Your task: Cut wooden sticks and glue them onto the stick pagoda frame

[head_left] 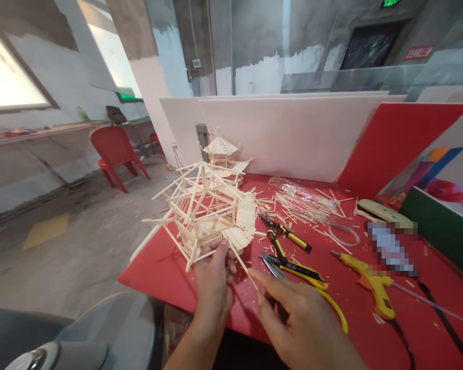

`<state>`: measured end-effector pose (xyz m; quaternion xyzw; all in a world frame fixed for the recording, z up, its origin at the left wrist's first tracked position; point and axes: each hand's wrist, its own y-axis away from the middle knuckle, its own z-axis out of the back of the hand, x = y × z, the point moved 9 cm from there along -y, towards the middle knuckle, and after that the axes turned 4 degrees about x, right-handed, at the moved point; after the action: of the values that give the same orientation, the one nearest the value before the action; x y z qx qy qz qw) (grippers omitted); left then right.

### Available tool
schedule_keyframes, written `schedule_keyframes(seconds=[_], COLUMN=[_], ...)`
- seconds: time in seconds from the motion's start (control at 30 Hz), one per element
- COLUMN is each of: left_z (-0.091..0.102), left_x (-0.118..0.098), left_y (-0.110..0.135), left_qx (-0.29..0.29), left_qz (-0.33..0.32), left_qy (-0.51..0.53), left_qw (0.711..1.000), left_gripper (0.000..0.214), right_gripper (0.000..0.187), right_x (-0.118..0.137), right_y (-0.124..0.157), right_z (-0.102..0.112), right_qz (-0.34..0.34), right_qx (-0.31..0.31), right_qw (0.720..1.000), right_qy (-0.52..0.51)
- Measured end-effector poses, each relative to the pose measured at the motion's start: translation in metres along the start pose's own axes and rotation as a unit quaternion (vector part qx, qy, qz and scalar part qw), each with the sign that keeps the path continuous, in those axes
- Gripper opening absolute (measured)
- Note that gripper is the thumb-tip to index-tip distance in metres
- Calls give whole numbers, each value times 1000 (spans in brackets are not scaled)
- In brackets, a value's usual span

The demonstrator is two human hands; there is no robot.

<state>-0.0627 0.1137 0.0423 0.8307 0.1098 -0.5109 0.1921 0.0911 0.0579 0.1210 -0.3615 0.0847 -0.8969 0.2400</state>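
Observation:
A model building of thin wooden sticks stands at the table's left front corner, its open frame tilted and a fan of closely laid sticks on its near right side. At its front edge is my left hand, closed, thumb on top, gripping the model's lower edge. My right hand pinches the near end of a slim wooden stick. The stick's far end meets the model beside my left thumb. Just beyond my right hand lie a yellow-and-black utility knife and yellow-handled scissors, partly covered by the hand.
Yellow-and-black pliers, a yellow glue gun and a roll of tape lie on the red tabletop. Loose sticks are scattered behind. A finished-looking pagoda stands at the back. A grey stool is at left.

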Motion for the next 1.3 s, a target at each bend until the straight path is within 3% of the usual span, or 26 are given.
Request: schedule_keyframes(seconds=[0.1, 0.2, 0.3, 0.47, 0.53, 0.6, 0.67, 0.77, 0.83, 0.9, 1.0, 1.3], left_z=[1, 1, 0, -2, -3, -5, -6, -4, -2, -1, -1, 0], left_x=[0, 0, -2, -2, -2, -1, -1, -2, -3, -2, -1, 1], left_y=[0, 1, 2, 4, 5, 6, 5, 4, 3, 3, 2, 1], left_qx=[-7, -13, -8, -10, -10, -5, -1, -7, -15, -18, -18, -43], left_qz=[11, 20, 22, 39, 47, 53, 53, 44, 41, 42, 42, 36], left_qy=[-5, -15, -21, -5, 4, 8, 14, 5, -8, -15, -16, 22], left_qw=[1000, 1000, 999, 999, 999, 999, 999, 999, 999, 999, 999, 998], left_gripper=[26, 25, 25, 25, 24, 23, 23, 23, 23, 24, 23, 29], right_gripper=[36, 35, 40, 48, 46, 45, 45, 38, 32, 28, 22, 11], right_x=[-7, -20, -29, -33, -38, -41, -42, -38, -32, -25, -18, -11], right_y=[-5, -8, -10, -15, -17, -19, -22, -26, -24, -19, -13, -15], right_z=[-1, -6, -19, -47, -53, -58, -55, -37, -23, -14, -11, -8], right_qz=[-40, -78, -62, 19, 25, 22, 33, 85, 121, 145, 154, 134], right_qx=[46, 92, 134, 205, 202, 187, 142, 9, -98, -184, -252, -294], right_qw=[996, 973, 915, 785, 766, 786, 841, 934, 962, 965, 955, 946], right_qy=[-62, -197, -376, -584, -610, -588, -521, -348, -223, -118, -9, 28])
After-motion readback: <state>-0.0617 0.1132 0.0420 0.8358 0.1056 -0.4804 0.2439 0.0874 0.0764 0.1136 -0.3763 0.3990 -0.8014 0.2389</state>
